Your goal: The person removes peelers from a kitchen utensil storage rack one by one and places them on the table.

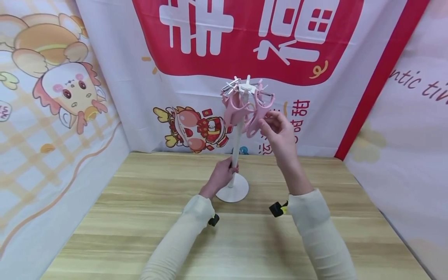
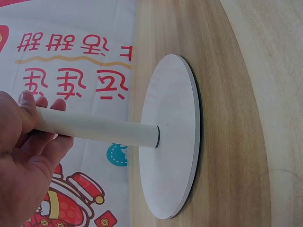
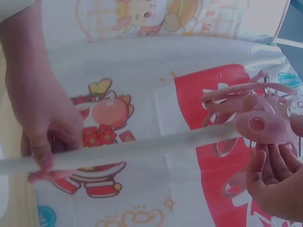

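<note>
A white stand [image 1: 237, 144] with a round base [image 1: 241, 192] and a ring of hooks [image 1: 246, 87] at its top stands upright on the table. Several pink Y-shaped peelers [image 1: 234, 111] with metal blades hang around the hooks. Low on the pole, my left hand [image 1: 221, 173] grips it just above the base, its fingers curled round it in the left wrist view. Up at the right of the hooks, my right hand [image 1: 282, 136] pinches the handle of one pink peeler [image 1: 259, 114] between thumb and fingers. The right wrist view shows that handle's hole; its blade end is partly hidden.
The wooden table [image 1: 140, 233] extends around the base. A printed cloth [image 1: 196, 89] hangs close behind the stand, with more patterned cloth [image 1: 52, 155] at the left and right sides. Black wrist cameras [image 1: 276, 210] sit at both cuffs.
</note>
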